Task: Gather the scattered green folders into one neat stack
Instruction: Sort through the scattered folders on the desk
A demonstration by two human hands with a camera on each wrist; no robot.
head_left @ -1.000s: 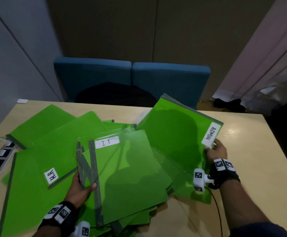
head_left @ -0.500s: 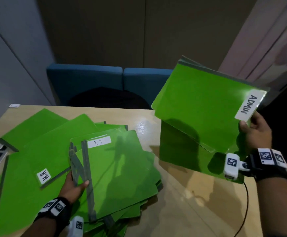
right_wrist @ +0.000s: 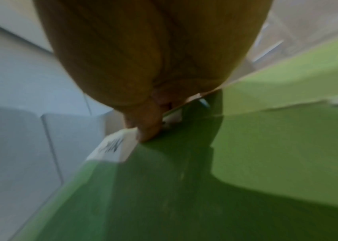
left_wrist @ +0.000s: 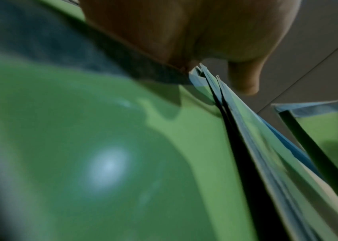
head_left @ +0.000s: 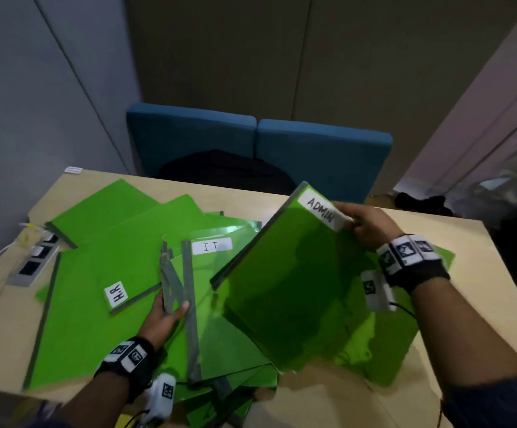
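Note:
Several green folders lie spread over the wooden table point(head_left: 473, 242). My right hand point(head_left: 366, 223) pinches the folder labelled ADMIN point(head_left: 285, 273) at its labelled corner point(right_wrist: 112, 146) and holds it tilted over the middle pile. Under it lies the folder labelled I.T point(head_left: 210, 247) on a fanned bundle with grey spines point(head_left: 170, 282). My left hand point(head_left: 166, 313) grips that bundle at its left edge, thumb on top point(left_wrist: 244, 78). A folder labelled H.R point(head_left: 116, 293) lies further left. Another green folder point(head_left: 383, 350) lies on the table below my right wrist.
A blue two-seat bench point(head_left: 257, 143) stands behind the table with a dark bag point(head_left: 226, 171) on it. A grey socket strip point(head_left: 33, 261) with cables sits at the table's left edge. A small white tag point(head_left: 72, 170) lies at the far left corner.
My right hand lifted the ADMIN folder off the table to the right, then swung it back left and down over the I.T pile. The left hand kept its grip.

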